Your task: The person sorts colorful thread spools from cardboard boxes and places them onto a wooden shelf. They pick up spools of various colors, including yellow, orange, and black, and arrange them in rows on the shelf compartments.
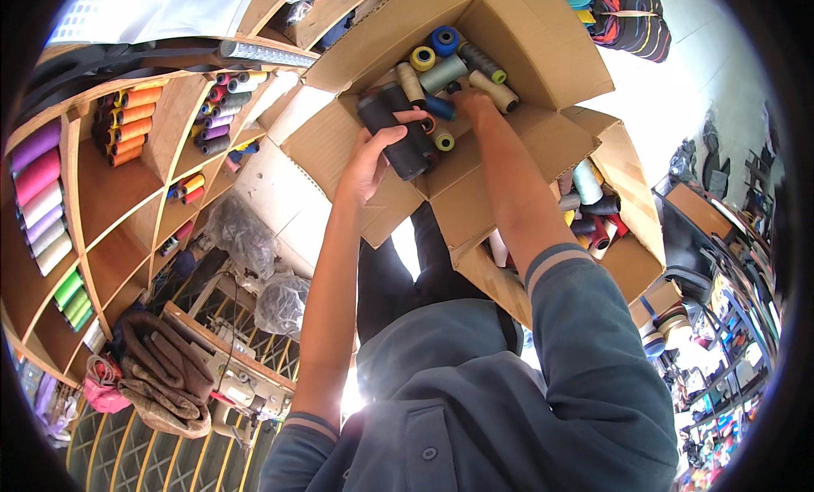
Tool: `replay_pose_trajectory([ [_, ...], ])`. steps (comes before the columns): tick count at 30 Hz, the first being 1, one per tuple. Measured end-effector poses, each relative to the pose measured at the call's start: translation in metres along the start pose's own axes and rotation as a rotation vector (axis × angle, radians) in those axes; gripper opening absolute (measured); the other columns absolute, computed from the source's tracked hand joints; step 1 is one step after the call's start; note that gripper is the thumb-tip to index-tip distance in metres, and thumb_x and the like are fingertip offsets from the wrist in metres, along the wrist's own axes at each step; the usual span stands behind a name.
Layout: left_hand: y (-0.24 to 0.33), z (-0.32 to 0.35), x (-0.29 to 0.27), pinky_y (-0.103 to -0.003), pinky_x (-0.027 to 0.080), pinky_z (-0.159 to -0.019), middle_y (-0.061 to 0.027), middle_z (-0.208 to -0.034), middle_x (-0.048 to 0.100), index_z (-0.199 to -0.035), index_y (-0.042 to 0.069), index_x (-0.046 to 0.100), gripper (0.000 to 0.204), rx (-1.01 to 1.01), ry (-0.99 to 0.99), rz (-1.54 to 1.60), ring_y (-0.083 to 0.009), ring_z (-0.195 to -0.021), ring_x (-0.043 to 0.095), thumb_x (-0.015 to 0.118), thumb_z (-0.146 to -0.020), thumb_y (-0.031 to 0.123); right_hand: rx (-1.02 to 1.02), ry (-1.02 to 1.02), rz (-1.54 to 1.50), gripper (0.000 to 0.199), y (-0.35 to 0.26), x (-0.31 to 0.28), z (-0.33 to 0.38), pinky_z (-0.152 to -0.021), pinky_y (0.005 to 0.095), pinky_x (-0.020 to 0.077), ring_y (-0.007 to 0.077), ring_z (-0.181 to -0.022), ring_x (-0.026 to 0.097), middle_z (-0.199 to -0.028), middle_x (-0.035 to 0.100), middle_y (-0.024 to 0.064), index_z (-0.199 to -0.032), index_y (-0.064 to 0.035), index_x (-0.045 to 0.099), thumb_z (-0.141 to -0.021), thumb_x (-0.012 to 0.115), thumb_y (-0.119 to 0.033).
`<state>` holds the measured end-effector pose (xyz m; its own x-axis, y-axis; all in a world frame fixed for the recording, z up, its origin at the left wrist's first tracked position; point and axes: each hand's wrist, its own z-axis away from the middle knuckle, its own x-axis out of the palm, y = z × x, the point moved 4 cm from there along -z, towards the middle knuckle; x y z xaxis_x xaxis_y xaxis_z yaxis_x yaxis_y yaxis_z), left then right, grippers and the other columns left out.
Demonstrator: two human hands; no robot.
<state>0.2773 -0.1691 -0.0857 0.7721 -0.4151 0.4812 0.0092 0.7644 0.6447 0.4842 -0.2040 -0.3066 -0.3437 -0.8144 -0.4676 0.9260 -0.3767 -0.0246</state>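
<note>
My left hand (370,160) is closed around black thread spools (405,144), with its thumb across them, at the left side of an open cardboard box (543,55). My right hand (471,102) reaches down into this box among the loose spools. Its fingers are bent around something dark that I cannot make out. Close to it lie a cream spool (493,92), a grey-green spool (443,73), a dark blue spool (439,107) and a dark grey spool (482,62). A yellow spool (421,59) and a bright blue spool (443,40) lie farther back.
A second cardboard box (632,229) with spools stands at the right, beside the first. Wooden shelves (119,191) on the left hold rows of coloured spools. Below them are a sewing machine (246,382) and folded brown cloth (161,365). A striped bundle (629,22) lies at the far right.
</note>
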Motion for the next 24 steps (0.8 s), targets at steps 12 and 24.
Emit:
replay_pose_trajectory([
  [12,-0.008,-0.026,-0.003,-0.033,0.052,-0.078,-0.009,-0.101,0.064,-0.12,0.003,0.061,0.046,-0.027,0.088,-0.026,-0.018,-0.091,0.062,0.063,-0.078,0.024,-0.295,0.393,-0.465,0.017,0.008,-0.046,0.041,-0.084,0.0375,0.0482,0.0291,-0.094,0.063,-0.086,0.069,0.0105,-0.084,-0.0107,0.069,-0.074,0.07,-0.024],
  [24,0.002,-0.016,-0.004,-0.032,0.047,-0.088,-0.0096,-0.108,0.059,-0.122,0.003,0.059,0.051,0.037,0.138,0.004,-0.0202,-0.099,0.058,0.061,-0.079,0.028,-0.081,0.325,-0.734,0.099,0.029,-0.075,0.061,-0.105,0.0445,0.0349,0.039,-0.127,0.043,-0.133,0.048,0.0264,-0.148,-0.0128,0.017,-0.07,0.072,-0.04],
])
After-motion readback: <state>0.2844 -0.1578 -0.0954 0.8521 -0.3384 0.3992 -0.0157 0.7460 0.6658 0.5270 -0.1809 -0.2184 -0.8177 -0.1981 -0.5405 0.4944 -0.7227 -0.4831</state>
